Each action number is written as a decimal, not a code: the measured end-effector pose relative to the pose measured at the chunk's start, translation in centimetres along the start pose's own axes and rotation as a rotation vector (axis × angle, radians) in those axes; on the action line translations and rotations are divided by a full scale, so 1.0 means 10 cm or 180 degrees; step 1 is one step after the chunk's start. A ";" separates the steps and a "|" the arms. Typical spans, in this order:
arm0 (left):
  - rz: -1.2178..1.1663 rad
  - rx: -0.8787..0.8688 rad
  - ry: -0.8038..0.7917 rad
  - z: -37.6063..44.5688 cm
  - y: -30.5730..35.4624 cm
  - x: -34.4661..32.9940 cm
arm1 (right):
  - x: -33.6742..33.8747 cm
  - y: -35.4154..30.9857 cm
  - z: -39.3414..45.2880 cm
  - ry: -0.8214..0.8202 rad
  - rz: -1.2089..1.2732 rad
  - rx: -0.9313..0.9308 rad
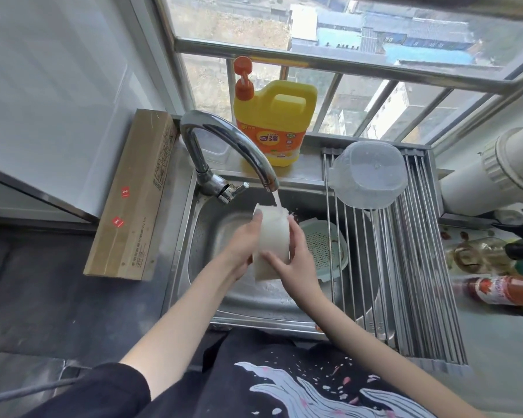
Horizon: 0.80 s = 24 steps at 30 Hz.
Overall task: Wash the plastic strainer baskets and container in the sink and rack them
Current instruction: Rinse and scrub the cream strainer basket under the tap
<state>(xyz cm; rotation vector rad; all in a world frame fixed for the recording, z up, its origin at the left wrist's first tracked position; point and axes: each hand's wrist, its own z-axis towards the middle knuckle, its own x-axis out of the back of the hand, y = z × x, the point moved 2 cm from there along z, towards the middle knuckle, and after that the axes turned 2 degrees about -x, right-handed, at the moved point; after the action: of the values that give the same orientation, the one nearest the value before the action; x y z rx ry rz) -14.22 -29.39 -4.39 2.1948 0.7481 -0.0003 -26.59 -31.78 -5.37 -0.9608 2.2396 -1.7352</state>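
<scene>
Both hands grip a white translucent plastic basket [273,242] under the running curved chrome tap [224,152], above the stainless steel sink [254,300] — left hand [244,244] curled round its left side, right hand [295,260] round its front. Right of the tap: steel roll-up rack [411,267] spans the basin, a clear plastic container [367,175] inverted on it. Pale green strainer basket [323,248] lies in the sink, partly hidden by the rack bars. Basket detail blurred.
</scene>
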 end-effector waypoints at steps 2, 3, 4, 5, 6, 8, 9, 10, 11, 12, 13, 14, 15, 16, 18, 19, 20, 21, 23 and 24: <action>0.0099 -0.0207 0.0084 0.02 -0.01 -0.01 | 0.04 0.07 -0.05 -0.0141 0.0204 0.0027; 0.0110 -0.0274 -0.0081 0.02 0.00 0.00 | 0.09 0.09 -0.05 -0.0176 0.0301 -0.0017; 0.0138 -0.0325 -0.0249 0.01 0.02 0.03 | 0.15 0.08 -0.04 -0.0181 0.0351 -0.0081; 0.0221 -0.0362 -0.0352 0.02 0.03 0.08 | 0.23 0.05 -0.03 -0.0150 0.0313 -0.0102; 0.0301 -0.0371 -0.0407 0.02 0.03 0.12 | 0.31 0.01 0.00 -0.0108 0.0161 -0.0050; 0.0297 -0.0358 -0.0484 0.02 0.02 0.19 | 0.43 -0.08 0.05 -0.0097 -0.0383 0.0188; 0.0255 -0.0378 -0.0546 0.01 0.01 0.21 | 0.45 -0.11 0.09 -0.0102 -0.0671 0.0336; 0.0227 -0.0401 -0.0614 0.01 0.00 0.21 | 0.45 -0.14 0.13 -0.0114 -0.0933 0.0519; 0.0192 -0.0415 -0.0690 -0.01 0.01 0.20 | 0.43 -0.17 0.15 -0.0137 -0.1196 0.0711; 0.0161 -0.0439 -0.0747 -0.01 0.03 0.18 | 0.39 -0.19 0.17 -0.0171 -0.1491 0.0897; 0.0104 -0.0455 -0.0749 -0.02 0.04 0.16 | 0.34 -0.22 0.18 -0.0228 -0.1808 0.1082; 0.0038 -0.0470 -0.0668 -0.02 0.06 0.12 | 0.27 -0.23 0.18 -0.0299 -0.2102 0.1233; 0.0016 -0.0519 -0.0436 -0.02 0.07 0.08 | 0.20 -0.23 0.19 -0.0373 -0.2362 0.1322; 0.0177 -0.0627 -0.0039 -0.02 0.07 0.03 | 0.11 -0.23 0.20 -0.0411 -0.2576 0.1343; 0.0988 -0.0997 0.1025 -0.01 0.06 -0.03 | -0.04 -0.24 0.23 -0.0226 -0.2887 0.1279; 0.1426 -0.1148 0.1492 -0.01 0.07 -0.03 | -0.11 -0.26 0.23 -0.0039 -0.2988 0.1192; 0.1701 -0.1254 0.1749 -0.01 0.08 -0.02 | -0.17 -0.29 0.24 0.0147 -0.3048 0.1131; 0.1838 -0.1354 0.1831 0.00 0.11 -0.01 | -0.23 -0.32 0.26 0.0309 -0.3046 0.1148; 0.2213 -0.1508 0.1849 0.01 0.19 0.05 | -0.24 -0.43 0.32 0.0366 -0.2798 0.0967; 0.2532 -0.1581 0.1843 0.02 0.22 0.07 | -0.22 -0.48 0.38 0.0368 -0.2590 0.0622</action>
<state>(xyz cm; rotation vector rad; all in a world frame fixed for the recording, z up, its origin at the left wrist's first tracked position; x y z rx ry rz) -12.47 -30.22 -3.16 1.8587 0.0838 1.1287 -21.16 -34.28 -2.80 -1.9370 1.7828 -2.2861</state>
